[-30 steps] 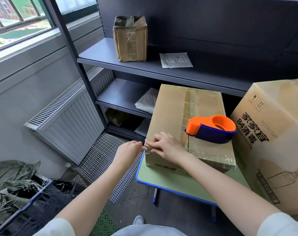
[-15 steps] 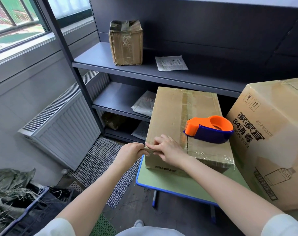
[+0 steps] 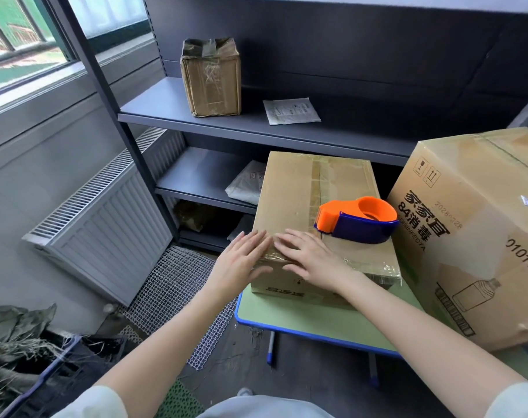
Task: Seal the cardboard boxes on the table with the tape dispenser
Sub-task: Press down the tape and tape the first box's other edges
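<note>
From the head view, a flat rectangular brown cardboard box [image 3: 317, 188] lies on a small counter [image 3: 302, 322] with a matt pale-green top and a rounded blue rim. Glossy clear tape covers the box's top seam and wrinkles along its near edge. On the box's right half rests an orange and dark-blue plastic tape dispenser [image 3: 359, 220], smooth and teardrop-shaped, with its round hub to the right and its cutter end pointing left. Just beside it on the right, a much bigger brown cardboard carton [image 3: 474, 236] printed with black characters and a bottle outline stands tilted on the same counter. The left grip [image 3: 241, 263], a bare hand, is spread wide open at the box's near left corner; its straight fingers lie on the taped top and its thumb runs down the front face. The right grip [image 3: 314, 260] is likewise open and flat, palm down on the taped near edge, with its fingers pointing left and almost meeting those of the left. Neither has hold of anything, and both are apart from the dispenser. Behind stands a dark grey metal shelving unit [image 3: 256, 125] carrying a small, worn, tape-wrapped cardboard cube [image 3: 211, 76] and a flat white printed packet [image 3: 291, 111]. A ribbed white radiator [image 3: 106, 224] leans at the left above a white grid mat [image 3: 178, 297].
</note>
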A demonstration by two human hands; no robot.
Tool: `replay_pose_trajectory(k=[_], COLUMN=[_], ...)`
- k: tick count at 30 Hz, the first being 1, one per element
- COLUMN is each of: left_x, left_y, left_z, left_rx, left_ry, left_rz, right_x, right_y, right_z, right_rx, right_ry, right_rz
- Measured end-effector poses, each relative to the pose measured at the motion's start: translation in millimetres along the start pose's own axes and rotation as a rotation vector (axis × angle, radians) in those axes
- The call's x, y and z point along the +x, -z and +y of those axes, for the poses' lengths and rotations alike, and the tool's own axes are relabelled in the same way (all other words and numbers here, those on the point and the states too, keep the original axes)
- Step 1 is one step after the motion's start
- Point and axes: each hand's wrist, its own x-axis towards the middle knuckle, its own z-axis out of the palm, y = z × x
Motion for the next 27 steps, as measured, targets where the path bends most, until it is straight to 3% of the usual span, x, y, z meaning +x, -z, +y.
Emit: replay_pose_trajectory(k=[5, 12, 20, 27], left_x=[7.3, 10.1, 41.5, 46.0], left_y=[-8.7, -7.9, -26.9, -40.5], left_z=[7.0, 18.6, 63.0, 71.7], left_rx=[0.085, 0.138, 0.156, 0.193], left_ry=[-0.086, -0.003, -0.133, -0.111], left_rz=[-0.034, -0.028, -0.014, 0.046], right_x=[-13.2, -13.1, -64.3, -66.2], right_y=[-1.9, 2.7, 18.2, 10.6], right_z=[10.8, 13.9, 48.3, 42.4], right_rx=[-0.021, -0.01, -0.062, -0.096], right_ry=[-0.053, -0.057, -0.14, -0.171], right_rz=[-0.118, -0.137, -0.133, -0.093])
